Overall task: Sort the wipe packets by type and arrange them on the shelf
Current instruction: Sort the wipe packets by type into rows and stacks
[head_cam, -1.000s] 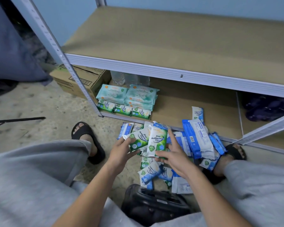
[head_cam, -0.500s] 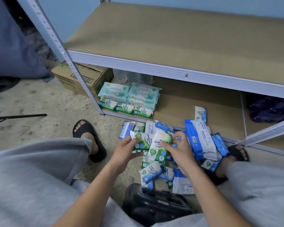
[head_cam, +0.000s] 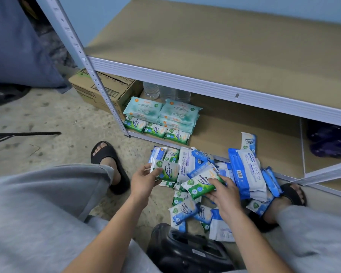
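Left hand [head_cam: 144, 179] grasps a glossy green packet [head_cam: 166, 171]; right hand [head_cam: 223, 196] grasps a second packet [head_cam: 202, 184]. Both read "Pine Antibacterial Wipes".

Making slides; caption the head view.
Left hand holds one green packet, right hand a second green packet, at the floor pile.

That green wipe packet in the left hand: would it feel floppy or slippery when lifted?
Probably soft, not stiff: the green packet looks like a padded film pouch. Likely light, since the left hand holds it by fingers and thumb alone. Its smooth wrapper might slip.
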A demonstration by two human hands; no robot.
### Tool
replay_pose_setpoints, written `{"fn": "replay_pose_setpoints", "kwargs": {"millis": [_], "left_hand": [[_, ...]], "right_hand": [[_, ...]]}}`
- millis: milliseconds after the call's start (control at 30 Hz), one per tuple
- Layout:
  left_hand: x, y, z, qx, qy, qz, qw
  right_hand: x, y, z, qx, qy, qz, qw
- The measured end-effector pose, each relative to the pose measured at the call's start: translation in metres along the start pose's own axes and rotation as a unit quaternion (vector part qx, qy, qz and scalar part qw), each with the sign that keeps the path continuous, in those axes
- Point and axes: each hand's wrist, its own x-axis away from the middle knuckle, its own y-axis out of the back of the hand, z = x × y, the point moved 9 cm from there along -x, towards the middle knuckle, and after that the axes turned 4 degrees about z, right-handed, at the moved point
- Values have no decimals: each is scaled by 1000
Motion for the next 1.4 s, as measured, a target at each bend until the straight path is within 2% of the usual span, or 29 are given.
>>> {"fn": "replay_pose_setpoints", "kwargs": {"millis": [400, 533, 667, 833, 900, 967, 1033, 1100, 1167, 1233, 1300, 1333, 1400], "left_hand": [[-71, 31, -12, -32, 32, -113, 992], [-104, 28, -30, -48, 14, -109, 993], [-149, 20, -42, -65, 2, -106, 992], [-203, 8, -53, -107, -10, -96, 990], [-220, 4, -57, -89, -10, -92, 992], [-234, 0, -60, -62, -14, -82, 995], [-246, 2, -66, -105, -38, -89, 990], [-251, 4, -74, -223, -86, -98, 966], [-252, -2, -79, -338, -152, -81, 925], [-247, -14, -80, -454, -223, -68, 860], [-243, -25, -77, -550, -274, -61, 786], [-242, -32, -76, -580, -296, -50, 757], [-240, -42, -69, -613, -323, -16, 721]], "right_hand": [[-50, -41, 7, -15, -35, -33, 999], [-86, -58, 19, 36, -12, -56, 998], [-124, -82, 32, 38, -9, -75, 996], [-162, -123, 34, -18, -86, -36, 996], [-175, -135, 33, -39, -117, -28, 992], [-188, -144, 32, -40, -122, -26, 991], [-197, -148, 35, 4, -97, -30, 995], [-209, -148, 40, 100, -34, -44, 993], [-218, -145, 46, 228, 40, -77, 970], [-221, -145, 49, 329, 92, -95, 935], [-222, -147, 49, 381, 121, -101, 911], [-222, -147, 50, 396, 131, -107, 903], [-222, -148, 51, 427, 149, -119, 884]]}}
